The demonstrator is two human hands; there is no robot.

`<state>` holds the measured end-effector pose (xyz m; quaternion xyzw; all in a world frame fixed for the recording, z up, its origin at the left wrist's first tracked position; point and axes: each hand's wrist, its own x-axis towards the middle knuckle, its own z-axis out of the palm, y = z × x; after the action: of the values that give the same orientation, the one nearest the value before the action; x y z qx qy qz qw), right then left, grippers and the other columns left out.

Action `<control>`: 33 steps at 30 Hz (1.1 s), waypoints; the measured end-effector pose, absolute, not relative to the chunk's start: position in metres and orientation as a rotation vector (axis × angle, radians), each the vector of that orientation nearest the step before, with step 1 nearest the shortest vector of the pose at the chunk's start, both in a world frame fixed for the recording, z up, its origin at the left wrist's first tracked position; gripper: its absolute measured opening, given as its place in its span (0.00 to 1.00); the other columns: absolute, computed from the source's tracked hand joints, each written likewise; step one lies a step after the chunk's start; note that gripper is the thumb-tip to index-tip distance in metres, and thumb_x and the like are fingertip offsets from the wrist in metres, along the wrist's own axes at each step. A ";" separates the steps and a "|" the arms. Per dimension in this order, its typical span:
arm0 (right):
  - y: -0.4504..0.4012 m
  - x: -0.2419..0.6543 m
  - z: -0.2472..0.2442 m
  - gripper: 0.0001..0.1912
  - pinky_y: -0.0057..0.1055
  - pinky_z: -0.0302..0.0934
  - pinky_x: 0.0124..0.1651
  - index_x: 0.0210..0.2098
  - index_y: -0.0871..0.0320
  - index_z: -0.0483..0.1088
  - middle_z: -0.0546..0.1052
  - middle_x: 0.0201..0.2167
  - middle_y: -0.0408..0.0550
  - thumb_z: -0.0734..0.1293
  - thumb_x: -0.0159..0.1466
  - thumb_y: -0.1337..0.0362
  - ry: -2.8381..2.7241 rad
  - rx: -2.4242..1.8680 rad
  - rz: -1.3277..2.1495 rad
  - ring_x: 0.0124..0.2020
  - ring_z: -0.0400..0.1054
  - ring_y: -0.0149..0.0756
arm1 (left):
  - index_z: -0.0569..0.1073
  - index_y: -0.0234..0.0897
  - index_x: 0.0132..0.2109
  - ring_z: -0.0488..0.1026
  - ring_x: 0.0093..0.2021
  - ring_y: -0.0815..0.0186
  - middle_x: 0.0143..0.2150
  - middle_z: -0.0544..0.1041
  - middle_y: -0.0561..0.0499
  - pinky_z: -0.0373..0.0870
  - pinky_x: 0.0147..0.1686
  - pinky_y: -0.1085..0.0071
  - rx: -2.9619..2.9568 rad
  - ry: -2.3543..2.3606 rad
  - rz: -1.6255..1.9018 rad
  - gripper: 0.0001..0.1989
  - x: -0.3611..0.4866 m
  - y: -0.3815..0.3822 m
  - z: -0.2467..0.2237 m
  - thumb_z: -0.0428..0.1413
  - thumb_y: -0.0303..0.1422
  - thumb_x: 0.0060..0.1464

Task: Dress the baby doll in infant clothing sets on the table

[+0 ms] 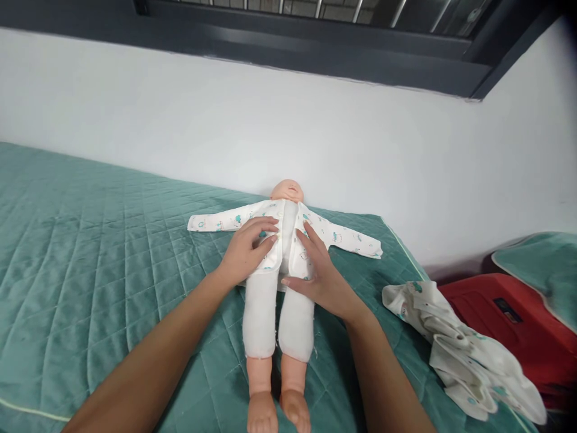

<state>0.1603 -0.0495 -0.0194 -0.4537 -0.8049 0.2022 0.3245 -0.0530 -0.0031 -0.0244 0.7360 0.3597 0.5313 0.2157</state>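
The red case (518, 316), hard-looking and broad, stands at the right, its contents hidden; a green cloth (538, 270) drapes over its far part. Close by, a loose printed garment (469, 349) lies crumpled in soft folds at the cover's edge. The green quilted cover (112, 240) has a slight sheen and diamond stitching. On it the doll (287, 246) lies on its back, head by the smooth white wall (202, 120), its body and thighs padded white cloth, its head and feet smooth and rounded. The white printed jacket (269, 209) wraps it, front parted, sleeves stretched out; whether arms fill them cannot be told. The left hand (247, 249) rests on one front panel, any pinch unclear; the right hand (322, 279) lies across the other, fingers spread wide.
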 end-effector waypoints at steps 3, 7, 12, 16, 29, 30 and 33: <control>-0.050 0.159 -0.020 0.46 0.52 0.41 0.73 0.72 0.43 0.46 0.39 0.75 0.45 0.72 0.60 0.54 -2.099 -1.168 0.508 0.75 0.34 0.45 | 0.76 0.42 0.43 0.72 0.58 0.59 0.54 0.77 0.46 0.66 0.60 0.56 2.051 1.000 1.468 0.07 -0.053 -0.004 -0.024 0.55 0.32 0.60; -0.051 0.157 -0.021 0.38 0.50 0.42 0.73 0.70 0.45 0.53 0.46 0.74 0.44 0.69 0.63 0.59 -2.035 -1.157 0.474 0.74 0.38 0.44 | 0.76 0.42 0.45 0.70 0.59 0.59 0.56 0.76 0.46 0.65 0.61 0.56 2.071 0.995 1.427 0.07 -0.053 -0.005 -0.022 0.56 0.31 0.60; -0.051 0.155 -0.022 0.33 0.48 0.45 0.73 0.68 0.46 0.56 0.52 0.73 0.45 0.67 0.65 0.60 -1.943 -1.172 0.475 0.73 0.47 0.43 | 0.74 0.43 0.51 0.63 0.65 0.57 0.62 0.70 0.46 0.58 0.66 0.54 2.137 1.001 1.322 0.12 -0.052 -0.006 -0.022 0.58 0.34 0.59; -0.051 0.153 -0.022 0.30 0.47 0.47 0.72 0.66 0.47 0.59 0.57 0.71 0.45 0.67 0.66 0.60 -1.869 -1.155 0.493 0.71 0.50 0.42 | 0.72 0.44 0.54 0.58 0.68 0.55 0.66 0.65 0.45 0.54 0.68 0.53 2.227 1.001 1.241 0.16 -0.053 -0.006 -0.023 0.59 0.37 0.59; -0.047 0.148 -0.028 0.16 0.47 0.55 0.68 0.52 0.51 0.69 0.69 0.63 0.48 0.67 0.64 0.62 -1.554 -1.083 0.657 0.65 0.62 0.44 | 0.66 0.42 0.39 0.59 0.67 0.56 0.64 0.65 0.45 0.54 0.67 0.52 2.104 1.038 1.292 0.07 -0.049 -0.008 -0.021 0.58 0.32 0.57; -0.046 0.148 -0.027 0.13 0.47 0.55 0.68 0.49 0.52 0.69 0.69 0.63 0.48 0.67 0.64 0.62 -1.539 -1.075 0.665 0.65 0.62 0.44 | 0.66 0.42 0.38 0.60 0.67 0.56 0.63 0.66 0.45 0.55 0.66 0.53 2.091 1.038 1.312 0.07 -0.049 -0.007 -0.021 0.58 0.32 0.57; -0.045 0.146 -0.026 0.05 0.47 0.54 0.68 0.40 0.53 0.68 0.71 0.62 0.49 0.67 0.64 0.63 -1.491 -1.040 0.690 0.65 0.62 0.43 | 0.65 0.41 0.35 0.62 0.64 0.57 0.61 0.67 0.45 0.58 0.64 0.55 2.055 1.072 1.376 0.07 -0.048 -0.006 -0.023 0.57 0.32 0.57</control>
<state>0.1456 -0.0452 -0.0256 -0.4419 -0.6337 0.2930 0.5634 -0.0483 -0.0058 -0.0235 0.7436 0.3878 0.4978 0.2212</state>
